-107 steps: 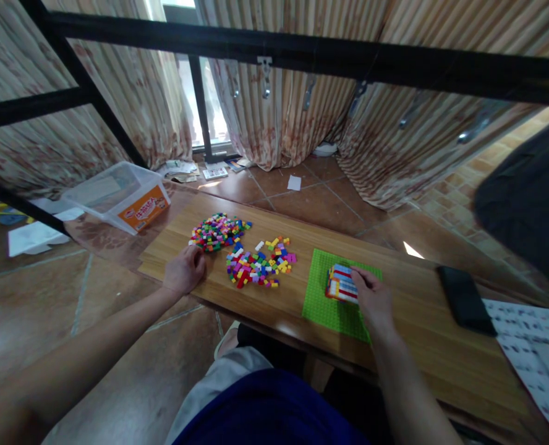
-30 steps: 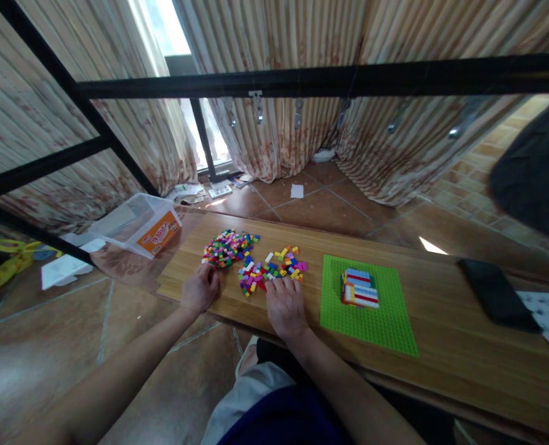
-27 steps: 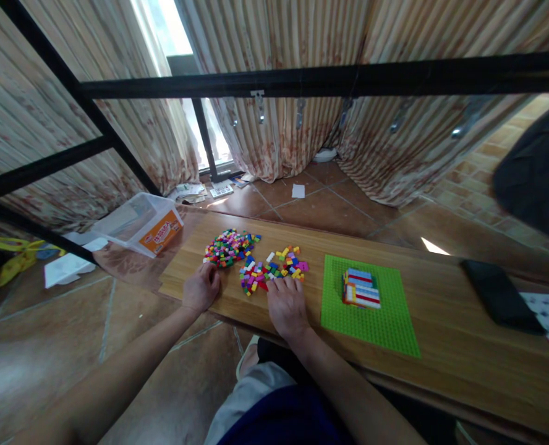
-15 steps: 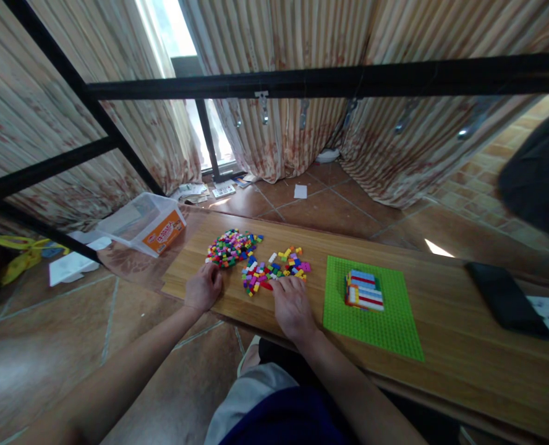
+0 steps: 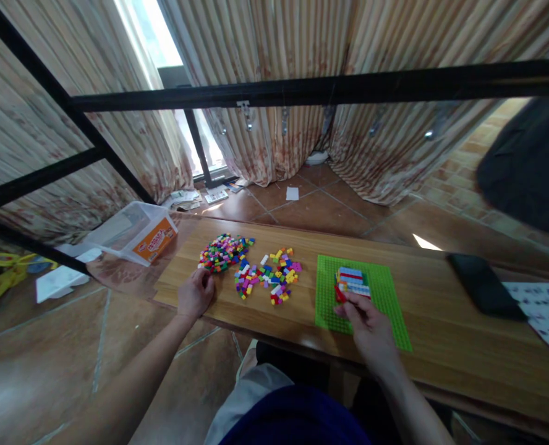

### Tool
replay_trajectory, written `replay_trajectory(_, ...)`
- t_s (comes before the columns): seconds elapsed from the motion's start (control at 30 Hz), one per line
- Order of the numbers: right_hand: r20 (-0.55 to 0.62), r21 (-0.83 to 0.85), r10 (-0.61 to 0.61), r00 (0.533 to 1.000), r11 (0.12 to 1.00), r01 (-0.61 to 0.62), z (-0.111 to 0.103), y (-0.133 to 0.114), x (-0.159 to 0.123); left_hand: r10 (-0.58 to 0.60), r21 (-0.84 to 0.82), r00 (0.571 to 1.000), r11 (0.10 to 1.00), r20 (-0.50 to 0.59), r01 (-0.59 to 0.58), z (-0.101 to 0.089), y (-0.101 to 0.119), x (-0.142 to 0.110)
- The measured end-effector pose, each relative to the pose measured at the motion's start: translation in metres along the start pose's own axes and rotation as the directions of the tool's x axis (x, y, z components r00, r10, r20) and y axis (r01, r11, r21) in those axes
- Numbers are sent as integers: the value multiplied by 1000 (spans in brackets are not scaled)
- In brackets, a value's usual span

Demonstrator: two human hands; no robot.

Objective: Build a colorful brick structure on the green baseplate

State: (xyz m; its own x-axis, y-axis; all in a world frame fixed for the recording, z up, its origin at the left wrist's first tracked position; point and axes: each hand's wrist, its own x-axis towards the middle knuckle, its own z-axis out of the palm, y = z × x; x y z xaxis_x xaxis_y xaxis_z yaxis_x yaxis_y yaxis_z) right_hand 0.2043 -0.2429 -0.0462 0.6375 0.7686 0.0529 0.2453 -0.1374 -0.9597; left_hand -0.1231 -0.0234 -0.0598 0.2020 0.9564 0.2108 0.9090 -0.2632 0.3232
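"So, what does the right hand have?"

"A small red brick, pinched between thumb and fingertips."

"Why so far out at the tips?"

"Probably because the piece is so little; a fuller grip would cover it. It is at the near left corner of the striped brick block, though whether the two touch I can't tell."

"And the block sits on what?"

"On the green studded baseplate, which lies flat on the wooden table. The studs likely hold it from sliding, and the plate lies on the right arm's side, within easy reach."

"What about the left hand?"

"Its fingers are curled at the table's near edge, just beside the dense brick heap. I can't see inside the curl, so I can't tell whether it grips anything."

"There's a second lot, isn't there?"

"Yes, the loose bricks, spread thinner between heap and baseplate. Laid out like that, single colours are easier to spot, I'd say."

"And off to the right?"

"A dark flat object beside a printed sheet, perhaps put there to be out of the arm's way."
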Motion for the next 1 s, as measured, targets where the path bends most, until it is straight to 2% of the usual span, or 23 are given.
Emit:
replay_trajectory(0.1, -39, -16, -28, 999, 1000, 27, -17, 5, 2, -96, -162, 994, 983, -52, 86, -2, -1, 3)
replay_trajectory(0.2, -76, -136, -83, 994, 988, 72, -32, 12, 4, -242, -370, 965, 909, -99, 190, -6, 2, 2)
replay_trajectory(0.27, -78, -193, -87, 993, 979, 71, -42, 17, 5, -320, -477, 940, 848, -117, 230, -8, 10, -5)
replay_trajectory(0.37, -71, -288, -106, 992, 954, 82, -54, 20, 7, -348, -606, 931, 766, -108, 216, -6, 36, -25)
replay_trajectory(0.43, -77, -350, -143, 987, 931, 107, -59, 17, 10, -277, -657, 960, 732, -47, 179, -2, 62, -42)
replay_trajectory(0.53, -76, -399, -214, 974, 902, 167, -61, 7, 21, -38, -733, 997, 676, 66, 74, 2, 110, -62)
replay_trajectory(0.63, -48, -404, -259, 965, 888, 219, -56, -1, 34, 187, -753, 976, 657, 113, -39, 7, 160, -67)
replay_trajectory(0.7, -31, -406, -287, 957, 879, 250, -51, -3, 43, 285, -793, 948, 606, 142, -63, 13, 191, -62)
replay_trajectory(0.77, -13, -416, -310, 951, 867, 277, -45, -1, 50, 315, -832, 929, 554, 194, -14, 22, 216, -54)
replay_trajectory(0.83, 8, -432, -320, 947, 853, 292, -41, 4, 56, 295, -839, 922, 541, 250, 55, 34, 236, -47)
replay_trajectory(1.0, 24, -482, -331, 943, 823, 301, -35, 16, 62, 293, -814, 906, 573, 307, 90, 58, 263, -39)
